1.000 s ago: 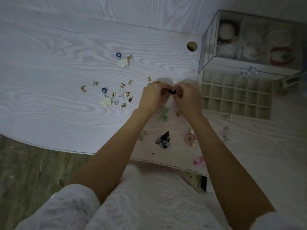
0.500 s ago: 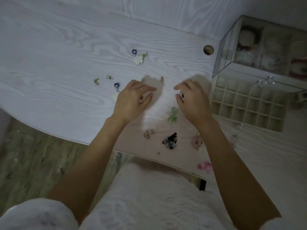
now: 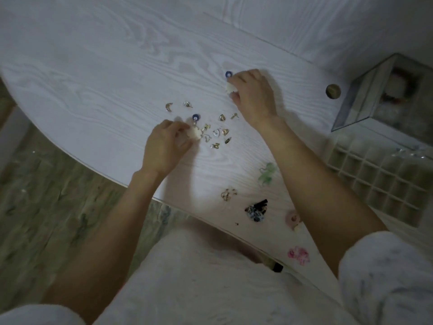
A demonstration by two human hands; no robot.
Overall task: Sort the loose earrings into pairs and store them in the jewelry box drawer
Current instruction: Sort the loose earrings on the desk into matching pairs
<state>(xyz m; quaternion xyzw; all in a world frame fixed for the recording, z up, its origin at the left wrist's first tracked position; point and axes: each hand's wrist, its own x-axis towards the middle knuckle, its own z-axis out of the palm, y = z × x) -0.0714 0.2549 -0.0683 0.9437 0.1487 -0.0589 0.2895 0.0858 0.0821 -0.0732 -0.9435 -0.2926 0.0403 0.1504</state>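
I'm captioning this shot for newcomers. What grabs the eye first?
Both hands pinch matching earrings with a blue ring and a cream flower: the left hand holds one beside the scatter of small gold earrings, the right hand another farther back. At the right edge stands the glass jewelry box with its gridded drawer open.

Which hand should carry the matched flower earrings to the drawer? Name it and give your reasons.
Right. The right hand already pinches one flower earring and lies nearer the open drawer; the left hand, on the other flower earring, is farther away.
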